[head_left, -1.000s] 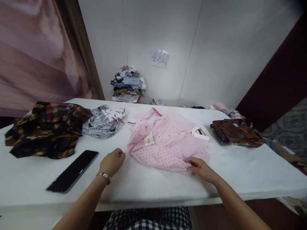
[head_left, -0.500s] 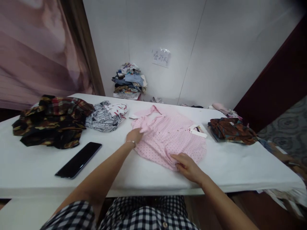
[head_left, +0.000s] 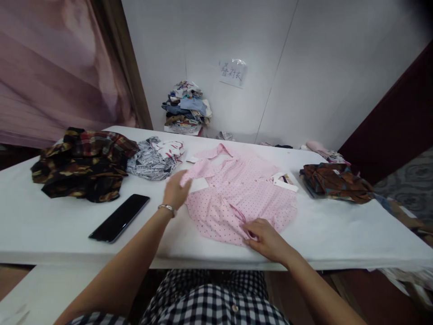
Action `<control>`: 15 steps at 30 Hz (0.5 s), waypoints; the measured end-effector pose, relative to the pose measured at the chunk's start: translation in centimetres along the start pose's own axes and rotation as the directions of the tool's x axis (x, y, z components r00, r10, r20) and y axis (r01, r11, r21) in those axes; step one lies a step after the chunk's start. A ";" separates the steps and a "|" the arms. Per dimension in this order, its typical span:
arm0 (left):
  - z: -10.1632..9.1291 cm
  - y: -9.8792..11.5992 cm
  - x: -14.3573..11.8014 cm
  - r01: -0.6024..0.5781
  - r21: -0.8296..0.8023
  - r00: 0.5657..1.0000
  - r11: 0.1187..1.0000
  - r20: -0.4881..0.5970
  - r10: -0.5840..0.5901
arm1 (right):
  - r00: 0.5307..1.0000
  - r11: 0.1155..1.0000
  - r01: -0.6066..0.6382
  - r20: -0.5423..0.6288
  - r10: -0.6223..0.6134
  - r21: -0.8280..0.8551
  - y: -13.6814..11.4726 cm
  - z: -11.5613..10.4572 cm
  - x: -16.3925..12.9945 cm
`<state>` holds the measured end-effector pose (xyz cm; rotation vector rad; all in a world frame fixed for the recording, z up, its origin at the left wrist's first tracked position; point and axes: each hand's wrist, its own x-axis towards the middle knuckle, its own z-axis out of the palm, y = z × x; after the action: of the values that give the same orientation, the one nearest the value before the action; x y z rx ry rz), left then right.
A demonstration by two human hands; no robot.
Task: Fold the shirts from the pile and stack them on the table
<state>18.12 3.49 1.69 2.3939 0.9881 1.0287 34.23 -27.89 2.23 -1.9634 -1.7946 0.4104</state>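
A pink dotted shirt [head_left: 243,185] lies spread on the table, with buttons down its front and a white paper tag [head_left: 286,182] near its right side. My left hand [head_left: 176,192], slightly blurred and wearing a bracelet, pinches the end of the shirt's left sleeve, which is drawn out sideways. A white patch shows between that sleeve and the body. My right hand [head_left: 265,237] is closed on a fold of the shirt close to its near edge. Its fingertips are partly hidden by the cloth.
On the white table [head_left: 203,250], a black phone [head_left: 120,219] lies at left. Beyond it are a dark patterned garment [head_left: 84,164] and a black-and-white printed one [head_left: 150,160]. Folded brown clothes [head_left: 336,182] sit at right. A clothes pile [head_left: 187,108] stands by the wall.
My left hand has moved left and drawn the sleeve outward from the body. My right hand has gone from outstretched fingers to gripping the shirt close to its near edge.
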 end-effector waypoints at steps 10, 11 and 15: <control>1.2 1.1 -2.2 -0.262 0.016 0.815 0.965 0.539 0.212 | 0.574 0.679 0.211 -0.651 0.497 0.703 7.3 -6.6 -6.2; 1.2 0.6 -2.0 -0.254 0.018 0.821 0.967 0.533 0.205 | 0.488 0.644 0.238 -0.663 0.568 0.727 8.7 -7.1 -7.2; 1.5 0.0 -1.2 -0.327 0.068 0.819 0.943 0.518 0.246 | 0.432 0.607 0.012 -0.551 0.713 0.795 12.1 -6.5 -9.6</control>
<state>18.61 2.55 0.05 2.7890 0.5394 0.3622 46.77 -38.92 0.85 -1.4965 -0.3635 0.1523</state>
